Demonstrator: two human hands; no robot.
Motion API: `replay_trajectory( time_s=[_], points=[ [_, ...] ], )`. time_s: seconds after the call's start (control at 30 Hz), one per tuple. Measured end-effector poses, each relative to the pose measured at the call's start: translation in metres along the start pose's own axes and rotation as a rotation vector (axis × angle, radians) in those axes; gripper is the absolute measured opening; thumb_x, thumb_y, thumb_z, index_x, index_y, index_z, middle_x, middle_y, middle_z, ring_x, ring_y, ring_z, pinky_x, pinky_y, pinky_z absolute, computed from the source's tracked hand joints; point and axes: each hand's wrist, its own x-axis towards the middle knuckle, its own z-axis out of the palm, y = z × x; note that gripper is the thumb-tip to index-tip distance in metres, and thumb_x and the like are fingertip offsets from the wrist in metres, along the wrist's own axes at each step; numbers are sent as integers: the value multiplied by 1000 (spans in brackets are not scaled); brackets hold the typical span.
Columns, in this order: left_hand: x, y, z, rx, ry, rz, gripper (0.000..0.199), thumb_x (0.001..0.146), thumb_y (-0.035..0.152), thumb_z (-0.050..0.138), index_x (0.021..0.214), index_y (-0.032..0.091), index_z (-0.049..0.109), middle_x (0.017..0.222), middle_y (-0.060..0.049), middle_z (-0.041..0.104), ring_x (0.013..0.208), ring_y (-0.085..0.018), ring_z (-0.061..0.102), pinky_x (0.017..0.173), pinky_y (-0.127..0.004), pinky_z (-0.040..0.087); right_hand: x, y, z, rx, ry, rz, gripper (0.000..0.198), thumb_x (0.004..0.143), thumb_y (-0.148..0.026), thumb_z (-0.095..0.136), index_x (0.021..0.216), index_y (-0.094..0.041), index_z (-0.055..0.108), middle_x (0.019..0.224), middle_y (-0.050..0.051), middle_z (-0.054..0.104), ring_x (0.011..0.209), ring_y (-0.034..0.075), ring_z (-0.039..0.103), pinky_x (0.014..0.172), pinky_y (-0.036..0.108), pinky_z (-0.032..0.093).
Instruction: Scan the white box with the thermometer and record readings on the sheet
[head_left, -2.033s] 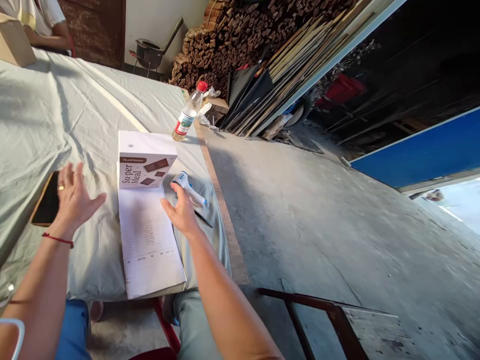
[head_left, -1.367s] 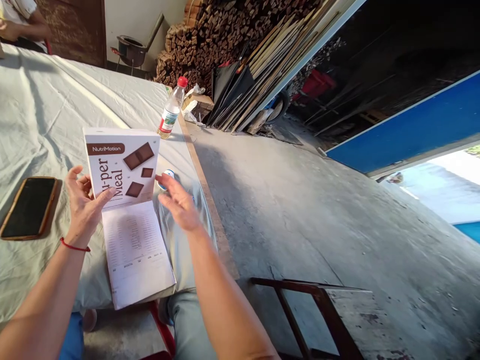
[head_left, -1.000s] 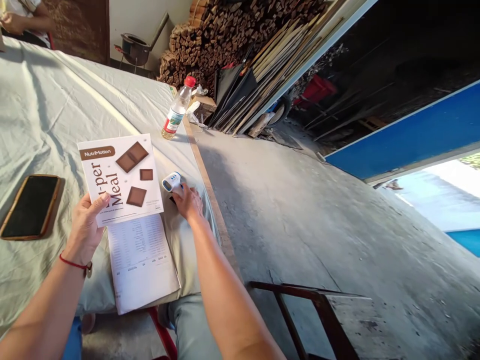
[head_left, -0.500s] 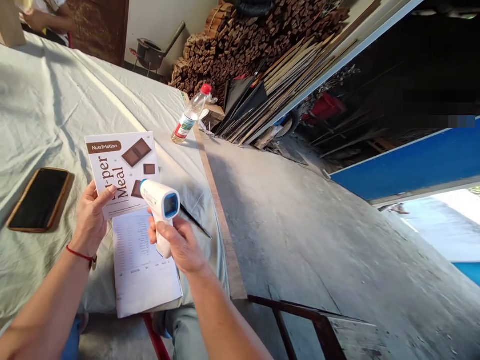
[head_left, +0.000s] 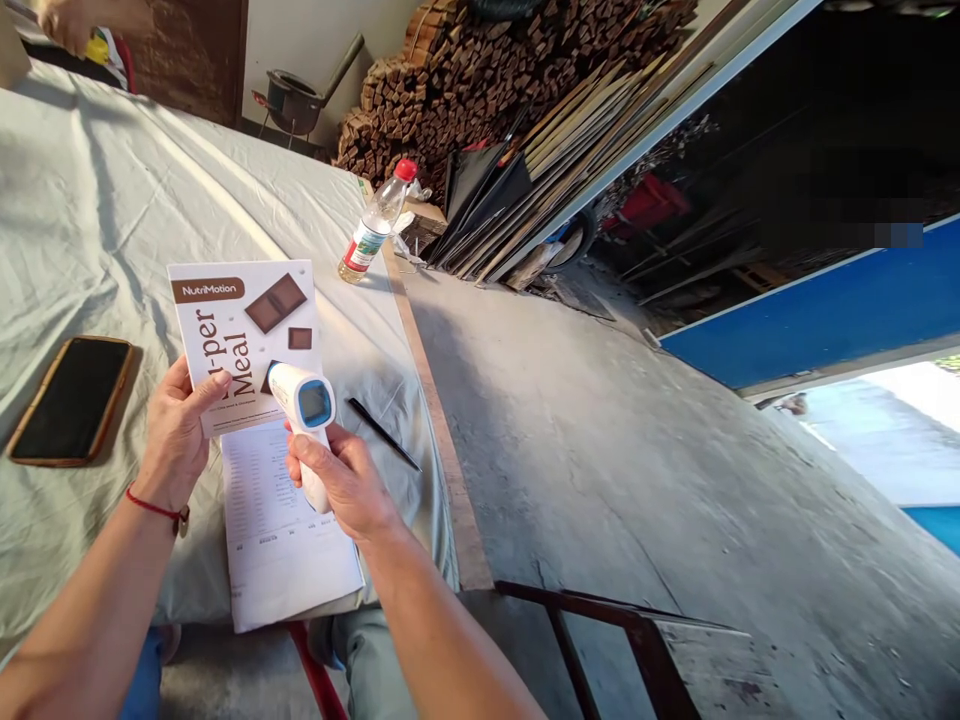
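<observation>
My left hand (head_left: 180,425) grips a white box (head_left: 277,345) printed "NutriMotion" with brown chocolate pieces, its thumb across the front. In my right hand (head_left: 346,475) is a white and blue infrared thermometer gun (head_left: 306,402), held by its handle. The thermometer's small screen faces me, and its nose covers the box's lower right part. Below both hands lies a sheet of printed paper (head_left: 289,570), partly hidden by the box and the thermometer. A black pen (head_left: 384,434) rests on the cloth to the right of my right hand.
A phone in a tan case (head_left: 71,400) lies at left on the pale tablecloth (head_left: 142,190). Near the table's right edge stands a red-capped bottle (head_left: 375,225). Another person's hand (head_left: 67,22) shows at top left. Beyond are stacked firewood (head_left: 420,100) and a wooden chair (head_left: 577,615).
The thermometer in my right hand has moved slightly left and turned so its screen faces me more squarely. More of the pen shows. The other person's hand at top left has shifted.
</observation>
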Motion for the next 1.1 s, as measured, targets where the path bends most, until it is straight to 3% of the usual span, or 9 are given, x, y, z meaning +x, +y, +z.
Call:
replay_trajectory(
  time_s=[0.43,0.87,0.97,1.1],
  points=[
    [1,-1,2,16,15,-20,55,49,33,94,97,17,74,94,-5,77,80,-20,69,77,-32,58,-1,-4,1,16,-28,38,44,72,-58,75,79,-18,58,62,0,57,57,12,49,53,26,37],
    [6,-1,-5,27,6,31,53,53,35,94,99,19,73,100,-5,76,87,-22,69,78,-34,58,-2,-6,-1,-57,-22,-29,41,74,-57,74,74,-19,58,64,1,57,61,14,50,60,28,42],
    [11,5,-8,14,31,113,53,51,33,95,97,18,71,101,-6,76,89,-23,69,81,-35,58,4,-10,-21,-213,148,-144,41,72,-55,75,88,-19,63,76,3,64,70,18,57,67,30,47],
    [18,15,-12,-19,51,241,52,50,28,96,92,17,68,95,-4,74,86,-20,67,86,-36,56,26,-4,-64,-537,618,-235,60,73,-43,69,126,-17,56,100,8,69,88,24,63,80,35,49]
  ],
)
